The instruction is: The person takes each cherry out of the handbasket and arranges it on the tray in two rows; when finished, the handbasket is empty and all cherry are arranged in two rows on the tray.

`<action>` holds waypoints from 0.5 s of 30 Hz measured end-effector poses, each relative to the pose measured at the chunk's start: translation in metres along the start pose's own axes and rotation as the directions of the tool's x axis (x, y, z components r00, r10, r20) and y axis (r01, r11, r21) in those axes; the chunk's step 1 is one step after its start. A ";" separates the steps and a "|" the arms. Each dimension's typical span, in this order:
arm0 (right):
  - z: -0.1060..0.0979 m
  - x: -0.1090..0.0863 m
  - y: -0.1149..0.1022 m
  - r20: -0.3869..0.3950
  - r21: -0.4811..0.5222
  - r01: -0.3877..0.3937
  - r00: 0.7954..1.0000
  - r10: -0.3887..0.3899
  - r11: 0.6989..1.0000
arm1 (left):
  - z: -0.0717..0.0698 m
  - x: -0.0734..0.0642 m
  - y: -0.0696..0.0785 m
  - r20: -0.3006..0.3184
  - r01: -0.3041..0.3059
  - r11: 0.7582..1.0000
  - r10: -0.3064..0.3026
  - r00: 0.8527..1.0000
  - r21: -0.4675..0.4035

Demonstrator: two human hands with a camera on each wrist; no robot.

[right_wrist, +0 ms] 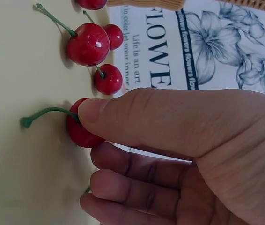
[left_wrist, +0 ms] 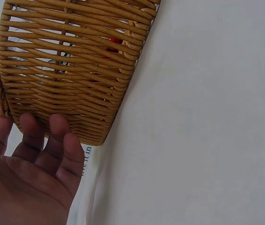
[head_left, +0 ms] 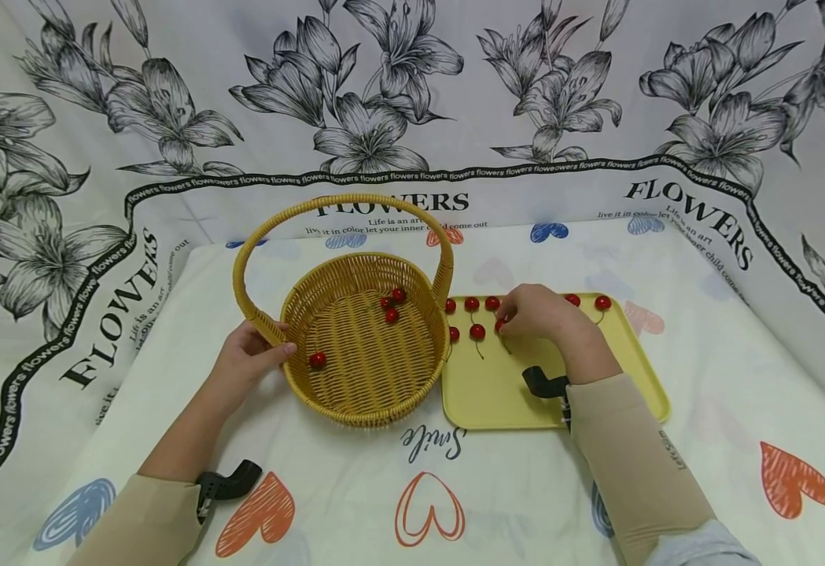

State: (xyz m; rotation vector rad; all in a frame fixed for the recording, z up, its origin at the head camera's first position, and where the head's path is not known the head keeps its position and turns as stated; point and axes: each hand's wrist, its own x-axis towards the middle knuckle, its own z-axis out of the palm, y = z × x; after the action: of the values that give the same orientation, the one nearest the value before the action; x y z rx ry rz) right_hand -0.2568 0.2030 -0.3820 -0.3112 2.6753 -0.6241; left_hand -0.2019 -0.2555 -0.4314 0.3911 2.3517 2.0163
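- A person sits at a surface (head_left: 355, 487) covered with a white cloth printed with coloured hearts.
- A woven basket (head_left: 366, 346) with a tall arched handle stands left of centre. Four red cherries lie inside it: one near the left wall and three close together toward the back.
- The left hand (head_left: 245, 362) rests against the basket's left rim, beside the foot of the handle. In the left wrist view its fingers (left_wrist: 53, 140) lie fairly straight against the woven wall, so this grip is spread rather than closed round anything.
- A flat yellow tray (head_left: 497, 393) lies just right of the basket, touching its side.
- Loose cherries with green stems sit along the tray's far edge.
- The right hand (head_left: 539, 314) is over the tray's far part. In the right wrist view its thumb and fingers pinch one cherry (right_wrist: 80, 129) that lies on the tray, its stem pointing away from the hand.
- More cherries (right_wrist: 88, 44) lie just beside that one.
- Black-and-white flowered cloth (head_left: 412, 102) hangs behind.
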 end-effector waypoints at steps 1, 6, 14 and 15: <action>0.000 0.000 0.000 0.003 -0.001 -0.001 1.000 0.001 1.000 | 0.000 0.000 0.000 0.000 0.000 1.000 0.000 1.000 -0.001; -0.003 -0.002 -0.003 0.003 -0.012 -0.001 1.000 0.001 1.000 | -0.001 0.000 0.000 0.003 -0.001 1.000 0.001 1.000 -0.011; -0.021 -0.019 -0.016 -0.109 -0.001 0.073 0.991 -0.072 0.997 | -0.001 0.001 -0.002 0.005 -0.003 1.000 0.003 1.000 -0.018; -0.023 -0.022 -0.019 -0.129 0.005 0.087 0.988 -0.086 0.996 | -0.001 0.001 -0.002 0.006 -0.003 1.000 0.004 1.000 -0.020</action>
State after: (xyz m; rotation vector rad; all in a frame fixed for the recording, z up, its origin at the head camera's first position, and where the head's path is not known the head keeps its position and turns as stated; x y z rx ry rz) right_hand -0.2438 0.2019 -0.3473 -0.3992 2.7926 -0.7067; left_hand -0.2031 -0.2565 -0.4327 0.4001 2.3276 2.0354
